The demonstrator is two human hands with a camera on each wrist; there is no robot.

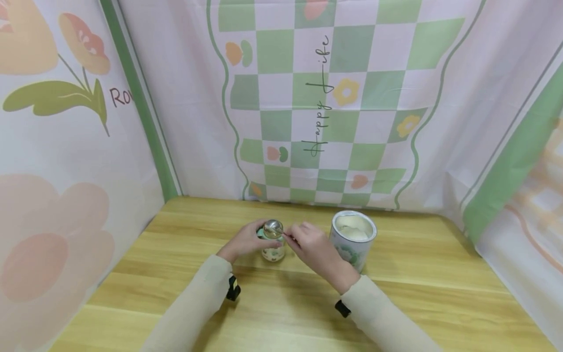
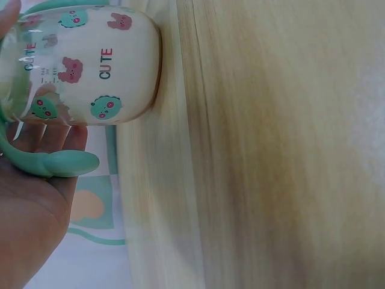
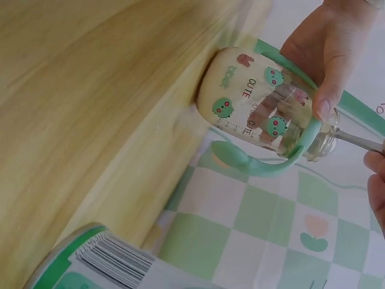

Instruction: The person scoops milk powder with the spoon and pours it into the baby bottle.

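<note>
A clear baby bottle (image 1: 273,254) with green handles (image 3: 264,165) and printed cartoon animals stands on the table, cream-coloured contents in its lower part. My left hand (image 1: 247,240) grips it around the upper body, thumb on the near side near the neck and fingers behind, as the left wrist view also shows. My right hand (image 1: 313,247) pinches the handle of a metal spoon (image 3: 358,139). The spoon's shiny bowl lies at the open mouth of the bottle in the head view, and its handle crosses the rim in the right wrist view.
To the right, close beside my right hand, stands an open tin (image 1: 342,250) with pale powder (image 1: 354,231) inside. Both stand on a wooden table (image 1: 264,313). Printed curtains (image 1: 281,122) hang along the table's back and sides.
</note>
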